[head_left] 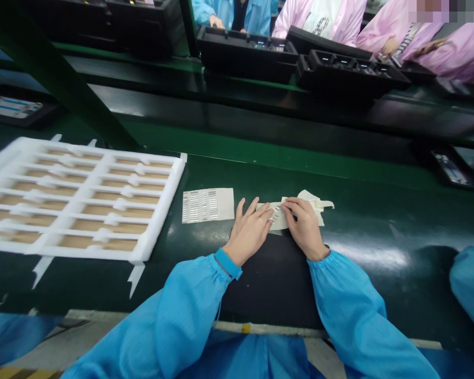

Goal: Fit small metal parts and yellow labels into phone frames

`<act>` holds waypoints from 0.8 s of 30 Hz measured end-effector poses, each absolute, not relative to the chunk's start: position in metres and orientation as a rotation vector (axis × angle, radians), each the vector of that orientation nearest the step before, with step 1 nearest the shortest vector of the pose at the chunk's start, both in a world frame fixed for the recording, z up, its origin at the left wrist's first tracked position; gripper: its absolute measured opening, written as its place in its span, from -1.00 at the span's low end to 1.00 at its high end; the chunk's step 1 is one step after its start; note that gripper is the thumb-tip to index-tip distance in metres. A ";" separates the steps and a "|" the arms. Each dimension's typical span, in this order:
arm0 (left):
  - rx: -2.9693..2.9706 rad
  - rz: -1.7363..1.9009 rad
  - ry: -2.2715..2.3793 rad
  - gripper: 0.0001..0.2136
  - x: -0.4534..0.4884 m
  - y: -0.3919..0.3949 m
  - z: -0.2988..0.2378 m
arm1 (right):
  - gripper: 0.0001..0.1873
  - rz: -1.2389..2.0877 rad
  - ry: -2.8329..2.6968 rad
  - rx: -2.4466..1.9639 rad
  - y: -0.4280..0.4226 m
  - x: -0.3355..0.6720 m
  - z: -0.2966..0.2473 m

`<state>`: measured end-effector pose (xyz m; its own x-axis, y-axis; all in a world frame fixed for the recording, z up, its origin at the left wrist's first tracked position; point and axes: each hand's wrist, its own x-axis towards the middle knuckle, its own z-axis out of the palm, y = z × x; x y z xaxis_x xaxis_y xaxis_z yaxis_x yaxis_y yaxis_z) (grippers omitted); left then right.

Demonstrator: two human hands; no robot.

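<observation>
Conveyor belt [379,295] carries foam tray [90,253] holding tan strips [98,243].

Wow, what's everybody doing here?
A person in blue sleeves holds a small pale sheet with tiny shiny strips on it, between their left hand and right hand. It's over a dark green conveyor belt. Another sheet of strips lies beside the left hand, and a white foam tray sits further left. Co-workers in pink smocks are across the belt.
</observation>
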<state>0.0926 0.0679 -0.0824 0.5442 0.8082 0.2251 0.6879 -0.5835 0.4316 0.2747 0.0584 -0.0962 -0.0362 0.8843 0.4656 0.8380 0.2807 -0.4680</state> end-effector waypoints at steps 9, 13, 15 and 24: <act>2.522 0.584 1.251 -0.69 0.092 0.067 -0.083 | -0.74 -0.118 -2.140 -1.642 0.048 0.274 -0.091; 2.532 0.589 1.254 -0.70 0.092 0.067 -0.082 | -0.70 -0.048 -1.992 -1.614 0.050 0.275 -0.088; 2.536 0.590 1.256 -0.70 0.091 0.067 -0.081 | -0.67 -0.016 -1.876 -1.584 0.051 0.280 -0.089; 2.609 0.613 1.228 -0.74 0.090 0.071 -0.081 | -0.65 0.031 -1.906 -1.780 0.053 0.294 -0.100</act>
